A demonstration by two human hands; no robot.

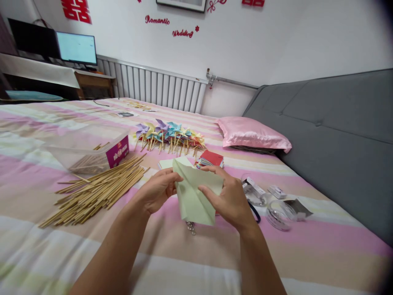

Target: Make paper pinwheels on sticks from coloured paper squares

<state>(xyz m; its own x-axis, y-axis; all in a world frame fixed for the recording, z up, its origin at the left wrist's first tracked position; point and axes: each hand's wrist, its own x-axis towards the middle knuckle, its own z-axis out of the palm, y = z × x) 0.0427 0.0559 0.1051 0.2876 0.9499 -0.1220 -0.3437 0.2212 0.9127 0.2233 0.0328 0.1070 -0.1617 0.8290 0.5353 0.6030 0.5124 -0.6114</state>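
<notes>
A pale green sheet of paper [198, 196] with creases is held up above the bed between both hands. My left hand [161, 186] pinches its left edge near the upper corner. With thumb in front and fingers behind, my right hand [229, 196] grips the right side. Behind the sheet lie a stack of pale paper [166, 164] and a stack of coloured paper squares [211, 157] with red on top. Small metal pieces [190, 227] show just below the sheet's lower edge.
Wooden sticks [104, 188] lie spread at left beside a clear plastic box [89, 143]. Finished paper pinwheels [168, 133] are piled behind. Tape rolls [279, 215] and small boxes [276, 191] lie at right, a pink pillow [253, 133] beyond, near the grey headboard [331, 123].
</notes>
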